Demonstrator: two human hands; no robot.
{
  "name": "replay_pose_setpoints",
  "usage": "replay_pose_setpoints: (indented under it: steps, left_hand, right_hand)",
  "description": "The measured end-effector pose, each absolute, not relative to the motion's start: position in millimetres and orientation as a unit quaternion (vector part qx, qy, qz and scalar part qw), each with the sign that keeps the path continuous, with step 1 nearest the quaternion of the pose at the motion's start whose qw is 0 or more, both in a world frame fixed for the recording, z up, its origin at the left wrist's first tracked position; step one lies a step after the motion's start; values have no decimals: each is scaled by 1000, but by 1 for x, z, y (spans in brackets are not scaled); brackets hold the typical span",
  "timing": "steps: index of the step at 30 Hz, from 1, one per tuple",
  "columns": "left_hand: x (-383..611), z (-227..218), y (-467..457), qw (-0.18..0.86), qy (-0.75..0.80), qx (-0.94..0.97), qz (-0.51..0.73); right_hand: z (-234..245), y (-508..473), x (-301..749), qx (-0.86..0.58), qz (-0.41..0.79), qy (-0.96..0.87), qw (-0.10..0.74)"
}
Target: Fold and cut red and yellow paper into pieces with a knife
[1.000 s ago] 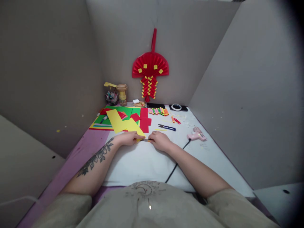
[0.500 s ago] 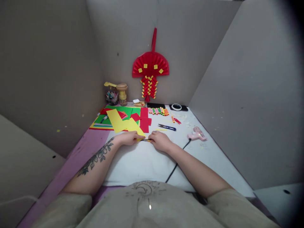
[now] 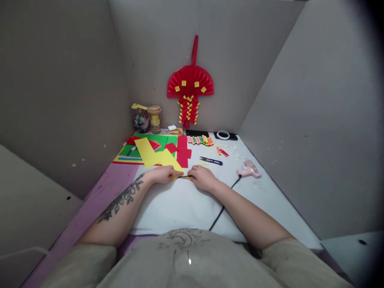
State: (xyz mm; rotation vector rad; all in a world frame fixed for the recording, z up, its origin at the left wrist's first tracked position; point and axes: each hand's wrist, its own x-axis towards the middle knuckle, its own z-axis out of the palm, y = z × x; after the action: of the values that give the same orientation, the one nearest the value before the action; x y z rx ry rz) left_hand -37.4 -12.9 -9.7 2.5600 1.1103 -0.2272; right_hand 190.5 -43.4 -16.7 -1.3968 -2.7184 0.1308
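Note:
My left hand (image 3: 164, 174) rests at the front edge of the table's paper pile, fingers bent, with the index finger stretched over the near corner of a yellow paper sheet (image 3: 171, 157). Just right of it, my right hand (image 3: 203, 177) is closed with its fingertips on a thin, dark, stick-like tool (image 3: 182, 177) showing some yellow. This tool lies level between both hands along the paper's near edge; its exact kind is too small to make out. Blue-handled thread snips (image 3: 211, 161) lie beyond my right hand, beside a narrow yellow paper strip (image 3: 204, 163).
Red paper pieces (image 3: 182, 152) and a green sheet (image 3: 162, 140) lie behind. Several coloured paper rolls (image 3: 200, 140) stand in a row. A pink glue gun (image 3: 249, 170) trails a black cord (image 3: 223, 207). Tape (image 3: 223, 135) sits at the back; a red paper fan (image 3: 190, 82) hangs on the wall.

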Motion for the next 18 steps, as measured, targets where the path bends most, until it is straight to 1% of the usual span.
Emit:
replay_pose_setpoints:
  steps: [4,18]
  left_hand:
    - [-37,-10,-13,173,388,902,-75]
    - [-38,-12,-11,180,390,900,-70]
  right_hand:
    - [-17,-43,191,-458,39,-887,49]
    - [-16,-43,189,-465,44,-884,36]
